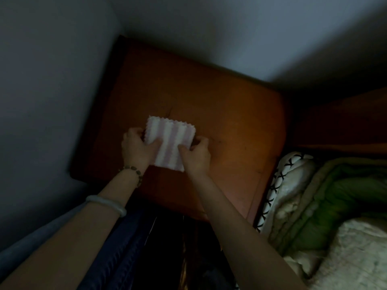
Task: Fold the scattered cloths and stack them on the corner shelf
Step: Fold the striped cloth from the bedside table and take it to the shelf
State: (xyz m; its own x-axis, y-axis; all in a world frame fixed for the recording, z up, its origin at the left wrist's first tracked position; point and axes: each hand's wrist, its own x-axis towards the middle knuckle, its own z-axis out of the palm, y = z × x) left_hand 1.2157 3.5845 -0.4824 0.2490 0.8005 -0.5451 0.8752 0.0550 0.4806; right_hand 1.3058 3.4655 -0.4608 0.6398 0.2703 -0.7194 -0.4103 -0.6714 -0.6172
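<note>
On shelf, cloth between left hand and right hand; bedding right of shelf.

No text, label, brand, number or sign can be read anywhere; the view is dim.

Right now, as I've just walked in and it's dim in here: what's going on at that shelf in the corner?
A person holds a folded pink-and-white striped cloth with both hands at the brown corner shelf. The left hand grips its left edge, the right hand its right edge, thumbs on top. Whether the cloth already rests on the shelf is unclear. No other cloth shows there. To the right lies bedding.
</note>
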